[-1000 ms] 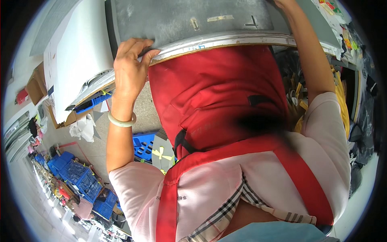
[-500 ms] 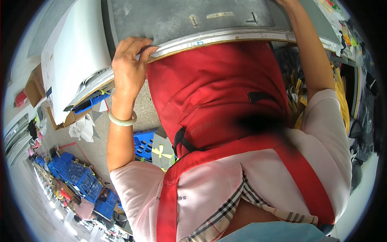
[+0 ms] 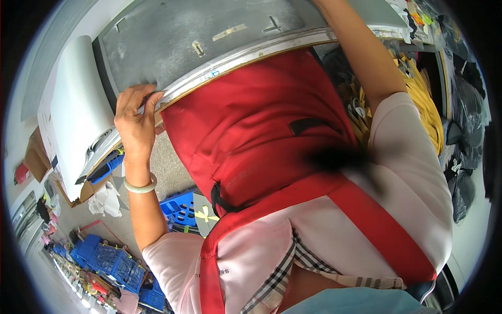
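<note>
At the table's front left, my left hand (image 3: 137, 118) lies on the edge with its fingers bent and the thumb drawn in toward them. What they pinch, if anything, is hidden by the fingers. A dark grey board (image 3: 172, 44) with tape strips and a black mark on its surface lies on the table just beyond the fingertips. Its front runs along the pale, worn table edge (image 3: 235, 58). My right forearm (image 3: 361, 47) reaches forward over the table's right part, and the hand itself is cut off by the top of the picture.
A thick white roll of sheet material (image 3: 78, 99) stands left of the board. Blue crates (image 3: 112, 261) and a cardboard box (image 3: 39, 154) are on the left. Yellow cloth (image 3: 418, 99) hangs below the table's right, near black plastic bags (image 3: 463, 193).
The view has turned, so the table edge slopes more and the board shows further left. My left hand stays at the edge near the roll. My right hand has passed out of the picture.
</note>
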Tool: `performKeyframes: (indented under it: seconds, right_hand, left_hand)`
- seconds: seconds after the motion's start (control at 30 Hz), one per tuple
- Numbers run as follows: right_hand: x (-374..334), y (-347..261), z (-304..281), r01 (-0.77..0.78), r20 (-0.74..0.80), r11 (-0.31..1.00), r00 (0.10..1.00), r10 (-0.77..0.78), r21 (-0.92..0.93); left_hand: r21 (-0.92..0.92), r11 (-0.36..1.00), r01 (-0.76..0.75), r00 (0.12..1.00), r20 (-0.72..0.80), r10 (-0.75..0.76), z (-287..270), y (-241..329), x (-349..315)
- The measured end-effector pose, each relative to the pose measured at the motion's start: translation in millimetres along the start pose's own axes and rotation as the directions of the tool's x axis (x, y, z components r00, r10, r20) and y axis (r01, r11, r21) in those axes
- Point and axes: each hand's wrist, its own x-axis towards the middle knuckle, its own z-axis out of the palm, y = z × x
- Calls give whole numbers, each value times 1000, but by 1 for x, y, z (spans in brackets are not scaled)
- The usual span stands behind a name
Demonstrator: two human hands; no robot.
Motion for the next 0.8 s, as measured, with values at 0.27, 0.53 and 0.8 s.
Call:
performKeyframes:
  seconds: [0.27,0.53,0.8]
  right_hand:
    - [0,3,4,78,-61,996,995,-80,-32]
    - [-1,8,6,147,-120,963,977,-177,-227]
    - [-4,10,3,21,-112,985,993,-40,-169]
  left_hand:
    - [-2,1000,-17,1000,-7,17,1,2,1]
    - [35,999,-16,993,118,12,-6,19,29]
    - [160,969,-188,980,-39,196,82,52,103]
